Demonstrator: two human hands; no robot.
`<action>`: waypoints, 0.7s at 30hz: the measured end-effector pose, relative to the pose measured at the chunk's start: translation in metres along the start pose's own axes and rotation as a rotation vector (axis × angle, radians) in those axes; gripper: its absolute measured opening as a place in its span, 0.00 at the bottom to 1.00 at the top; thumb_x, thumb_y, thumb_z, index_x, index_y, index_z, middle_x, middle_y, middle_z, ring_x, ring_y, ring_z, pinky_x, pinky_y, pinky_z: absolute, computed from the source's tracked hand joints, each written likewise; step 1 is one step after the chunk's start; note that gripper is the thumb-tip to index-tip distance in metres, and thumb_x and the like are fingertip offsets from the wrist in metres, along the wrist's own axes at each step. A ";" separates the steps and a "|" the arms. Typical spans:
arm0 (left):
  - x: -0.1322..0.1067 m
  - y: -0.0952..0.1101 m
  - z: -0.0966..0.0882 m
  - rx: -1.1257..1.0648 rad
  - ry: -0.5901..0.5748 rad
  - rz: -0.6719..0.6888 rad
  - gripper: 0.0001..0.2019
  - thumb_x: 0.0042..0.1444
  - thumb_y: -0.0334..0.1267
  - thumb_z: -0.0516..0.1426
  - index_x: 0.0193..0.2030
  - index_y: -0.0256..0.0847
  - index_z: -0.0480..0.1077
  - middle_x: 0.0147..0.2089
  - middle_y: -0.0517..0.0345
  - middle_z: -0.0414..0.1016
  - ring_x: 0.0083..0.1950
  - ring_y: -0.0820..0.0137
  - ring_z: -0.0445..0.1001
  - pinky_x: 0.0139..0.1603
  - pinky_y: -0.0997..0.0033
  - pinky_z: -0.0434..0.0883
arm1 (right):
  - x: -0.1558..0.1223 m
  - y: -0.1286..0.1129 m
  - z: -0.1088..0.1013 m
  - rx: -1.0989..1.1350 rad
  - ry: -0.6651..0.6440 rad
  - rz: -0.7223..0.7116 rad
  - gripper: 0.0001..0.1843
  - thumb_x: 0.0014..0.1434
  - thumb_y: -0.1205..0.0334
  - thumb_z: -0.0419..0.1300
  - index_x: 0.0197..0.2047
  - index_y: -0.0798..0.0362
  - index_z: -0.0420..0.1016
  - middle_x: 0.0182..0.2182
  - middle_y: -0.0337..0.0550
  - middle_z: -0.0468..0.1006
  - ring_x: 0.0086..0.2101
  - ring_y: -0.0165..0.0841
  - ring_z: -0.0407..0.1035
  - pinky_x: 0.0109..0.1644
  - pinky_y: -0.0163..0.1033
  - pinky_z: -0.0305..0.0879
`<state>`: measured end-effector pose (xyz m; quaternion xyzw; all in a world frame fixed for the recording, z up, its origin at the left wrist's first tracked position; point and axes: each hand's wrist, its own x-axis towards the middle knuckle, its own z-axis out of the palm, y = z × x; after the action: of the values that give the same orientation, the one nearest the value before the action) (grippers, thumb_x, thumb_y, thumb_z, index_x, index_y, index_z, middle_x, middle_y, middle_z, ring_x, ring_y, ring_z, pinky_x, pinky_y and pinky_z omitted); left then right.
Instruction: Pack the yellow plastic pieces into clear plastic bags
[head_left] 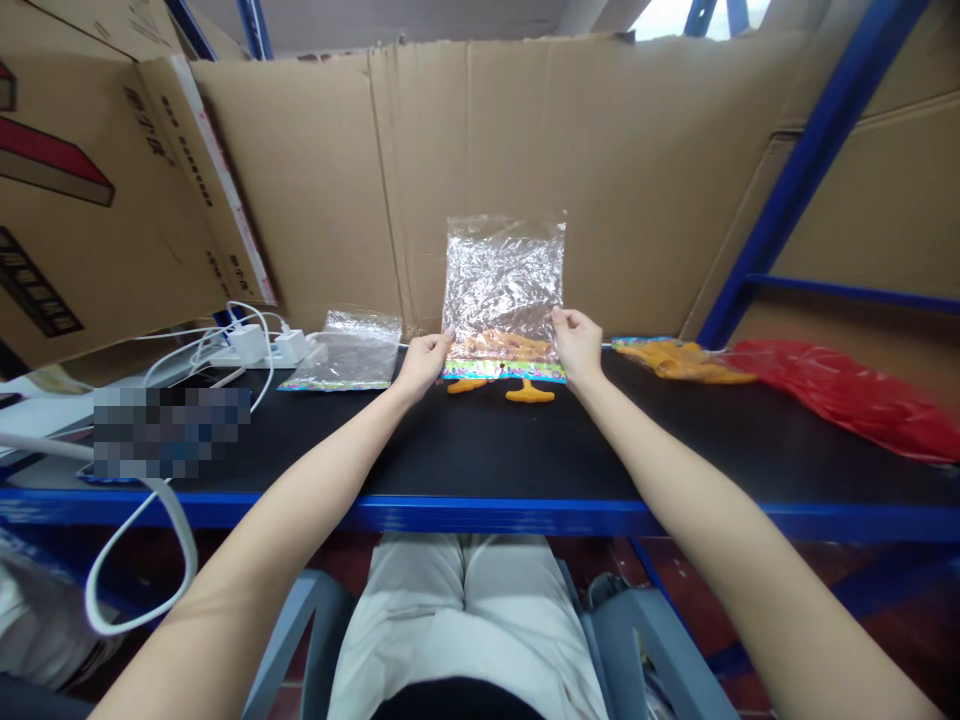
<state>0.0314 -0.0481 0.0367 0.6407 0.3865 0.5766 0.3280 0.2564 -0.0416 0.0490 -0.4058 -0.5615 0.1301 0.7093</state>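
Observation:
A clear plastic bag (506, 275) with a colourful printed strip along its lower edge is held upright over the black table. My left hand (424, 366) pinches its left side, low down. On the right side, my right hand (576, 345) grips it a little higher. Orange pieces show through the film, and I cannot tell whether they lie inside or behind it. Just below the strip, an orange T-shaped piece (530, 393) rests on the table, with part of another orange piece (466, 385) to its left.
Left of my hands lies a stack of clear bags (349, 350). Chargers on a power strip (274, 350) and white cables stand further left. To the right are a bag with orange pieces (682, 360) and a red plastic bag (840, 395). Cardboard (600, 180) walls the back.

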 end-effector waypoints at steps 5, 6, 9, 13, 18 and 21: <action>0.000 0.003 -0.001 0.000 0.080 -0.007 0.25 0.50 0.50 0.57 0.12 0.40 0.52 0.09 0.67 0.50 0.10 0.80 0.51 0.10 0.78 0.46 | -0.001 -0.002 0.001 -0.026 -0.044 -0.053 0.26 0.50 0.35 0.50 0.27 0.52 0.68 0.19 0.39 0.66 0.23 0.30 0.61 0.25 0.35 0.56; 0.000 0.004 -0.002 0.006 0.087 0.002 0.25 0.51 0.50 0.57 0.12 0.40 0.52 0.09 0.67 0.50 0.10 0.80 0.51 0.10 0.78 0.46 | -0.001 -0.002 0.002 -0.028 -0.056 -0.060 0.27 0.50 0.35 0.50 0.27 0.52 0.68 0.19 0.39 0.66 0.23 0.30 0.62 0.25 0.35 0.56; 0.001 0.005 -0.003 0.028 0.117 0.042 0.26 0.52 0.50 0.55 0.12 0.40 0.50 0.09 0.66 0.48 0.11 0.80 0.50 0.11 0.78 0.46 | -0.001 -0.005 0.002 -0.003 -0.046 -0.024 0.26 0.49 0.35 0.51 0.26 0.52 0.67 0.18 0.38 0.66 0.21 0.29 0.61 0.24 0.34 0.55; 0.003 0.004 -0.006 0.022 0.209 0.062 0.26 0.52 0.51 0.55 0.12 0.40 0.50 0.10 0.67 0.47 0.12 0.80 0.49 0.12 0.77 0.47 | -0.005 -0.007 0.003 0.063 -0.121 0.146 0.24 0.49 0.37 0.54 0.25 0.52 0.66 0.13 0.33 0.59 0.14 0.25 0.54 0.16 0.33 0.49; 0.006 0.005 -0.012 0.023 0.268 0.090 0.24 0.52 0.48 0.56 0.13 0.40 0.51 0.12 0.67 0.46 0.14 0.80 0.49 0.13 0.77 0.46 | -0.014 -0.006 0.007 0.082 -0.298 0.273 0.23 0.45 0.38 0.59 0.28 0.51 0.66 0.12 0.32 0.61 0.10 0.26 0.54 0.11 0.33 0.47; 0.008 0.003 -0.013 0.039 0.279 0.111 0.24 0.51 0.48 0.56 0.14 0.39 0.51 0.13 0.67 0.47 0.14 0.80 0.49 0.14 0.77 0.46 | -0.016 -0.005 0.010 0.082 -0.293 0.250 0.23 0.45 0.37 0.58 0.27 0.50 0.65 0.10 0.31 0.60 0.09 0.25 0.53 0.11 0.32 0.47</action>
<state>0.0189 -0.0427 0.0445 0.5813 0.4034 0.6695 0.2261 0.2412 -0.0507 0.0418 -0.4198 -0.5983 0.2978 0.6141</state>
